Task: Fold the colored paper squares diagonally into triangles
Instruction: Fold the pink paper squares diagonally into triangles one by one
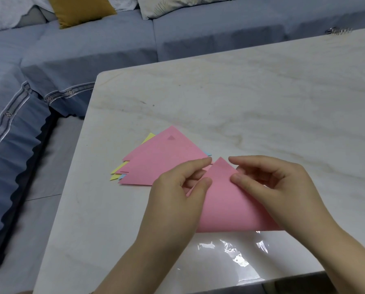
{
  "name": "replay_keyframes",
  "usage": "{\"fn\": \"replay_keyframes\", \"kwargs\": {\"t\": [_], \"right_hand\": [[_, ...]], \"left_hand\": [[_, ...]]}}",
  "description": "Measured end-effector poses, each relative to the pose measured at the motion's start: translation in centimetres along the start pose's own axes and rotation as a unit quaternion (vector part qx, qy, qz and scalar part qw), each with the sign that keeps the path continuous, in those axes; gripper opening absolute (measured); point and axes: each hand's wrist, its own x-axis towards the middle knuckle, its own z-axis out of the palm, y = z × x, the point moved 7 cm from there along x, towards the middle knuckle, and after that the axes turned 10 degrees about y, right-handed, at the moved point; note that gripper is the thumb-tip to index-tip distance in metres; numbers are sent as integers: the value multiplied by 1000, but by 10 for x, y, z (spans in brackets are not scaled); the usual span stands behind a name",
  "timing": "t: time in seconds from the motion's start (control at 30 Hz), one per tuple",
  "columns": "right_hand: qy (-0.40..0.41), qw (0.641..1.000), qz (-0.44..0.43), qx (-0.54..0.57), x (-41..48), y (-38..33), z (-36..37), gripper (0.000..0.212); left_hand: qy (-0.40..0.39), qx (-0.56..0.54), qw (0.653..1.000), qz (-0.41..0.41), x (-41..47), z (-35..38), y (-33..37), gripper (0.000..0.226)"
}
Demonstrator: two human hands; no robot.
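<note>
A pink paper, folded over into a triangle with its tip pointing away from me, lies on the white marble table. My left hand pinches its left edge near the tip between thumb and fingers. My right hand pinches the right edge just below the tip. Behind and to the left lies a pile of folded triangles, pink on top, with yellow and blue corners sticking out underneath.
A clear plastic sleeve lies on the table near the front edge. A blue sofa with a mustard cushion and pale cushions runs along the left and back. Small metal objects sit at the far right of the table.
</note>
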Motion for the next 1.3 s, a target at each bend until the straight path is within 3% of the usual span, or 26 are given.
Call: {"fn": "replay_keyframes", "kwargs": {"t": [0.2, 0.77, 1.03, 1.2, 1.3], "right_hand": [[-3, 1000, 7, 0, 0, 2, 1, 31], [-14, 1000, -1, -21, 3, 9, 1, 26], [-104, 988, -2, -115, 28, 15, 18, 11], [-146, 973, -28, -178, 54, 30, 38, 22], [-139, 973, -12, -185, 66, 58, 51, 18]], "left_hand": [[3, 1, 1000, 6, -1, 0, 3, 24], [14, 9, 1000, -3, 0, 2, -6, 30], [-2, 44, 999, 15, 7, 13, -23, 22], [8, 105, 993, 47, 23, 22, -34, 24], [1, 206, 976, 74, 33, 31, -51, 33]]}}
